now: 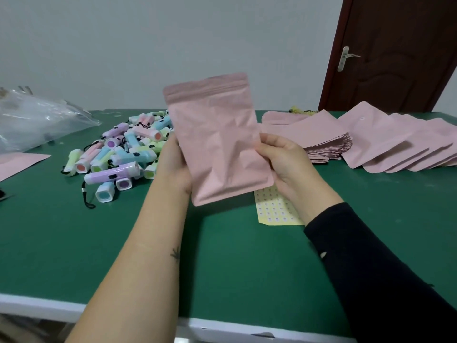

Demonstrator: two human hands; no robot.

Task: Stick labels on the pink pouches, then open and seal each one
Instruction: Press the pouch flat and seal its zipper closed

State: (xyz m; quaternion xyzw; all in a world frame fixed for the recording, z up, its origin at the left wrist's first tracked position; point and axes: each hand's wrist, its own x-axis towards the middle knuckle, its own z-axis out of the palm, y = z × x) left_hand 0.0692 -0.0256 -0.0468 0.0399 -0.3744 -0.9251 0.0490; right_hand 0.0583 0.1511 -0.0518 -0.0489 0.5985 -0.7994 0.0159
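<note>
Above the green desk (235, 256), I hold one pink pouch (217, 139) upright and clear of the surface, its zip strip at the top and its face creased. My left hand (173, 164) grips the pouch's left edge, with most of the fingers hidden behind it. My right hand (284, 159), on a dark-sleeved arm, pinches the right edge with curled fingers. I cannot tell from this side whether the pouch carries a label, or whether its mouth is sealed.

A yellow label sheet (274, 209) lies flat on the desk just below the pouch, partly covered by my right wrist. To the right, a stack of pink pouches (329, 144) sits beside a fanned row of pouches (395, 144) that runs to the desk's edge. To the left is a heap of pastel flashlights (123, 149) with black cords, and beyond it a crumpled clear plastic bag (37, 120). A dark red door (400, 53) stands behind.
</note>
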